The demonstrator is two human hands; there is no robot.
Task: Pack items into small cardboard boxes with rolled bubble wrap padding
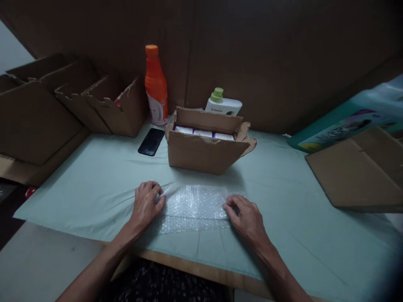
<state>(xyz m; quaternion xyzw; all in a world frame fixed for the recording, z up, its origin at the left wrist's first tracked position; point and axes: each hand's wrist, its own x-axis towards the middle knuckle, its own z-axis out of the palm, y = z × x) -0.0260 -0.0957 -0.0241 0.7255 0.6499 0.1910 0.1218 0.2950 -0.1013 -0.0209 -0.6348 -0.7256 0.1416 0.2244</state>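
A sheet of clear bubble wrap [197, 205] lies flat on the pale green cloth, close to the front edge. At its left end, my left hand [147, 202] has its thumb and fingers curled together on the edge. My right hand [246, 214] pinches the right end between thumb and forefinger. Just beyond the wrap stands an open cardboard box [201, 153] with its flaps up. Several white packs with purple edges [203, 133] sit in a row inside it; their lower parts are hidden.
Left of the box lies a black phone [151, 141], with an orange bottle [156, 90] behind it. A white bottle with a green cap [222, 105] stands behind the box. Cardboard bins [122, 107] line the left; a teal jug [340, 121] and cardboard box [359, 172] flank the right.
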